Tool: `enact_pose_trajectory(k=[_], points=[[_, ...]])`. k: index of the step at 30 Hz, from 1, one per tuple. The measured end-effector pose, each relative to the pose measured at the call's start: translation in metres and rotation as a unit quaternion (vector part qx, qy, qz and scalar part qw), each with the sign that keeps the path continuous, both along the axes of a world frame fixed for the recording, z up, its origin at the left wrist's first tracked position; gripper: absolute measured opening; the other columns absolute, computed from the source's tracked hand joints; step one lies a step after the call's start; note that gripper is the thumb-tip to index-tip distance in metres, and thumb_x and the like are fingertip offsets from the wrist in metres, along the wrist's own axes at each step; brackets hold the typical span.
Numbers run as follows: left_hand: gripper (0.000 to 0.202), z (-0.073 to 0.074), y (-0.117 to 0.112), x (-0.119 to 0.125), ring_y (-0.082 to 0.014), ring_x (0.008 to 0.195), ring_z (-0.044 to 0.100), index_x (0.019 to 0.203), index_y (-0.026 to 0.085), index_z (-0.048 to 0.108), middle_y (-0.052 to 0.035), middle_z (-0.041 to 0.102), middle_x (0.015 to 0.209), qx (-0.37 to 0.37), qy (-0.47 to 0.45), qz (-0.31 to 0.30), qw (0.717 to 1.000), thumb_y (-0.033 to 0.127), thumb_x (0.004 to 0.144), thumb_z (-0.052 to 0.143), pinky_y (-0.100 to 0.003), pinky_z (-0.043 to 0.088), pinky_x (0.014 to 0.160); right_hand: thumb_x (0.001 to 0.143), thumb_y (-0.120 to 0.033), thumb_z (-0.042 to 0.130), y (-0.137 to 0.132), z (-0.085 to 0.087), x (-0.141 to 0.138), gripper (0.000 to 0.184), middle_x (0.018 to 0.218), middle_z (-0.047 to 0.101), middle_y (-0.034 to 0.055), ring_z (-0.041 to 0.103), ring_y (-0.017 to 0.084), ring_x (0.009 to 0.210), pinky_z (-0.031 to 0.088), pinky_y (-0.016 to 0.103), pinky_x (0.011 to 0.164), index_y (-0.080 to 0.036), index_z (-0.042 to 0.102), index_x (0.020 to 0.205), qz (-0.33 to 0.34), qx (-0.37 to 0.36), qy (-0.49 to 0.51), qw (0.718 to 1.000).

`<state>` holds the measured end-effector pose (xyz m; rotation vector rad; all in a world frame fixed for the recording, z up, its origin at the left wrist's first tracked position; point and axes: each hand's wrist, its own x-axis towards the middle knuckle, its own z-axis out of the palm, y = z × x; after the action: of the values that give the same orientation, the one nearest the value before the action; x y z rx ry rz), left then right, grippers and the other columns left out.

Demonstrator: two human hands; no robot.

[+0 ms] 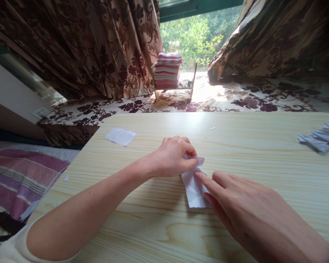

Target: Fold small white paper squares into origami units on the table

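Note:
A small sheet of white paper [195, 193] lies on the table in front of me, its upper part folded over and creased. My left hand [177, 155] is closed on the folded top end, thumb and fingers pinching it. The curled fingers hide part of that end. From the right, my right hand [230, 197] grips the sheet's right side, with the index fingertip on the paper near the fold and the thumb at the lower right edge. The remaining fingers of this hand are curled and partly out of sight.
Several folded white paper pieces [314, 142] lie at the table's right edge. A printed paper slip [120, 136] rests at the left, a paper scrap [213, 128] further back. Beyond the wooden table [252, 138], a small rack holds stacked striped cloths [167, 70] on the sill.

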<state>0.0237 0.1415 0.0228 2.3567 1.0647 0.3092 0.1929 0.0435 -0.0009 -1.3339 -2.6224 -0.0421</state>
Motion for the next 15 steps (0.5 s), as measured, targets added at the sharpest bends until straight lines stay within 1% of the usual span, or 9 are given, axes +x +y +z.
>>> enact_pose_trajectory(k=[4, 9, 13, 15], points=[[0.015, -0.0008, -0.0004, 0.0008, -0.0173, 0.083, 0.059, 0.074, 0.015, 0.072, -0.0046, 0.067, 0.085, 0.010, 0.003, -0.003, 1.000, 0.016, 0.077, 0.058, -0.028, 0.046, 0.077, 0.069, -0.006, 0.054, 0.0006, -0.0010, -0.0003, 0.040, 0.068, 0.058, -0.0006, 0.059, 0.018, 0.053, 0.044, 0.028, 0.046, -0.018, 0.055, 0.107, -0.007, 0.010, 0.003, 1.000], [0.014, -0.0006, -0.0015, 0.0002, -0.0183, 0.087, 0.058, 0.076, 0.017, 0.072, -0.0042, 0.066, 0.086, 0.015, 0.008, -0.004, 1.000, 0.014, 0.075, 0.059, -0.031, 0.045, 0.082, 0.068, -0.005, 0.054, 0.0017, -0.0002, 0.0006, 0.035, 0.068, 0.059, -0.0002, 0.059, 0.018, 0.053, 0.043, 0.027, 0.046, -0.019, 0.055, 0.100, -0.001, 0.015, 0.007, 1.000], [0.015, -0.0007, -0.0016, -0.0010, -0.0182, 0.088, 0.058, 0.077, 0.017, 0.073, -0.0039, 0.066, 0.087, 0.004, 0.001, -0.007, 1.000, 0.015, 0.075, 0.058, -0.031, 0.045, 0.083, 0.068, -0.005, 0.051, 0.0021, 0.0044, 0.0018, 0.027, 0.066, 0.060, -0.0001, 0.059, 0.019, 0.051, 0.042, 0.028, 0.045, -0.021, 0.054, 0.091, 0.006, 0.031, 0.004, 0.999], [0.015, -0.0011, -0.0017, -0.0011, -0.0187, 0.088, 0.057, 0.076, 0.017, 0.073, -0.0038, 0.066, 0.087, 0.005, 0.003, -0.008, 1.000, 0.016, 0.075, 0.058, -0.032, 0.045, 0.084, 0.069, -0.006, 0.048, 0.0022, 0.0076, 0.0018, 0.028, 0.065, 0.060, 0.0007, 0.059, 0.019, 0.050, 0.042, 0.029, 0.046, -0.020, 0.055, 0.093, 0.005, 0.050, 0.004, 0.999]])
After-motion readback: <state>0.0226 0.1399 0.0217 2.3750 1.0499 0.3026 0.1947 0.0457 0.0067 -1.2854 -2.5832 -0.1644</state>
